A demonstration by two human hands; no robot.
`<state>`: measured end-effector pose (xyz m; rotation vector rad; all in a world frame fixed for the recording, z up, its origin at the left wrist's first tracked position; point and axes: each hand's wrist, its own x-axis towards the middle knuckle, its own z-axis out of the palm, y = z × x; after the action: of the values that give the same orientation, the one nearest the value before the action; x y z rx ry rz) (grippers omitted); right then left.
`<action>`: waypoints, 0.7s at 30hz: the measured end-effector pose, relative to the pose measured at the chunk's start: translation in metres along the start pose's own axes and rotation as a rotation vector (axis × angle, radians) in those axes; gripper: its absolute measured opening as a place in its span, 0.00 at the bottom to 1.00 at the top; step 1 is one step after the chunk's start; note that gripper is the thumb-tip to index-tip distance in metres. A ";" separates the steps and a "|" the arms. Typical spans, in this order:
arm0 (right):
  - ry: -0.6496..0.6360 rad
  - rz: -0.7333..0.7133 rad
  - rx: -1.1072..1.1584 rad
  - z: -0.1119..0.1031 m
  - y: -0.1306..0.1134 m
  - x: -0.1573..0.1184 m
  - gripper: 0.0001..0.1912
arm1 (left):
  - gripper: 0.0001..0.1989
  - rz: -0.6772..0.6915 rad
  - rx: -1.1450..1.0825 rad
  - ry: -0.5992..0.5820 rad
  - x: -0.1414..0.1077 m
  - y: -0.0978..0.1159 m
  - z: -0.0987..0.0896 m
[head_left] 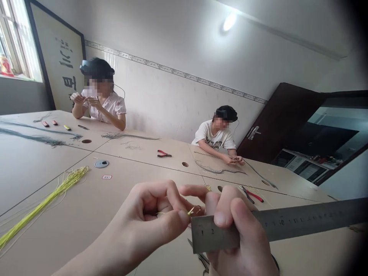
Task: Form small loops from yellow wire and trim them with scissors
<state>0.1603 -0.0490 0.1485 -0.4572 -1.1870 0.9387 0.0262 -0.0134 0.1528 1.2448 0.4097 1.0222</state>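
My left hand [161, 218] is closed, with thumb and forefinger pinching the yellow line [189, 213] of a small curved fish hook [197, 209]. The hook pokes out past the fingertips, beside the end of a steel ruler [215, 232]. That ruler is in my right hand [244, 234], its thumb and fingers closed round it near the low-number end. It slants off to the right edge of the view. Beneath my right hand, scissors [203, 262] lie partly hidden on the table [115, 230].
A bundle of yellow lines [48, 209] lies on the left. Red-handled pliers [164, 154], another pair of pliers [253, 195] and a round grey cable cover [101, 163] are on the table. Two people [100, 103] sit across, handling small items near bundles of dark lines [126, 136].
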 end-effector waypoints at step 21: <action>-0.043 -0.018 -0.044 0.004 -0.007 -0.012 0.14 | 0.23 -0.093 0.091 0.089 -0.017 0.006 0.011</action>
<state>0.1581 -0.0632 0.1488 -0.4628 -1.2512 0.9123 0.0234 -0.0336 0.1575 1.2522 0.5832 0.9912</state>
